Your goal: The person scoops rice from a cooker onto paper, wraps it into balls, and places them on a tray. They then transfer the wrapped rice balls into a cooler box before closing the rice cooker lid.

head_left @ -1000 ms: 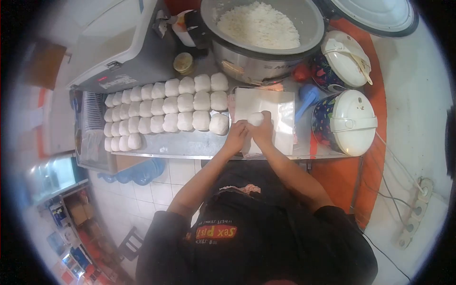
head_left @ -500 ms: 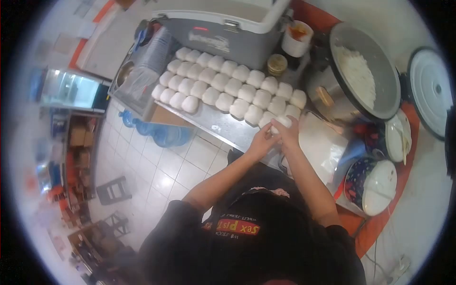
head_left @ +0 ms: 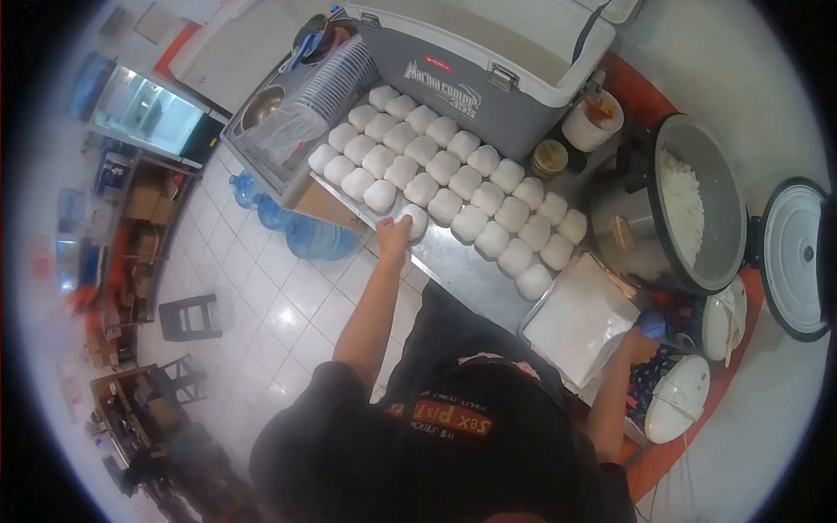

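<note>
Left hand (head_left: 394, 235)'s curled round a soft-looking round white ball (head_left: 414, 221) on the shiny metal tabletop (head_left: 462, 272), near the front row's end. I'd pinch lightly, avoid dents. Right hand (head_left: 642, 347)'s by the blue plastic utensil (head_left: 652, 323); can't tell how open.

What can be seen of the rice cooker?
The rice cooker is round, with a shiny, metal-looking body, dark rim and grey inside. White rice partly fills it. The lid, pale with a dark edge, is open, on the side away from the white balls. Neither the left hand nor the right hand touches it.
</note>
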The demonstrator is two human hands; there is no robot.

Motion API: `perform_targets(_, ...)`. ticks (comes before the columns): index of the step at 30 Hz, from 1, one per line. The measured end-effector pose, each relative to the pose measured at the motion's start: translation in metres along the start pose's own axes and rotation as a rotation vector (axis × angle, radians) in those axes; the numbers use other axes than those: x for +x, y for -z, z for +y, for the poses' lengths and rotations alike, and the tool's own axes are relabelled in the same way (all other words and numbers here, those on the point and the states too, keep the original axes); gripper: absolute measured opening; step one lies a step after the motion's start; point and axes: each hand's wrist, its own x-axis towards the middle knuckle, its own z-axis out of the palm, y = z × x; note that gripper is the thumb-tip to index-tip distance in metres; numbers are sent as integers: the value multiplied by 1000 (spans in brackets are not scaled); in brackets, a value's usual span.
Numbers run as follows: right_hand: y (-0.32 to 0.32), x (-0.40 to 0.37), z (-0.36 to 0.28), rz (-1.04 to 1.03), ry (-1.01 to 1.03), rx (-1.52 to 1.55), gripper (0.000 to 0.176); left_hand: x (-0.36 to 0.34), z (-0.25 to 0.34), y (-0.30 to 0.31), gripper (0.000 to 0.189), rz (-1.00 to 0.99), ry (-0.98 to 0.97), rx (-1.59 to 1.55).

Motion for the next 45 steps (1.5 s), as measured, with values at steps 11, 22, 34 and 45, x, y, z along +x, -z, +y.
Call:
perform_targets(11, -88, 67, 60, -73, -42, 85, 61, 35, -11, -3, 64, 212, -39, -203)
perform_targets(22, 36, -49, 52, -51, -192, 704, 55, -47, -4, -35, 37, 356, -583, 274)
perform_targets(34, 180, 106, -224, -200, 822, 572, 42, -145, 146, -227, 34, -693, -1134, -141)
perform_targets(45, 48, 172, -304, -474, 867, -279, 34, -182, 191, -331, 45, -913, -1240, 4)
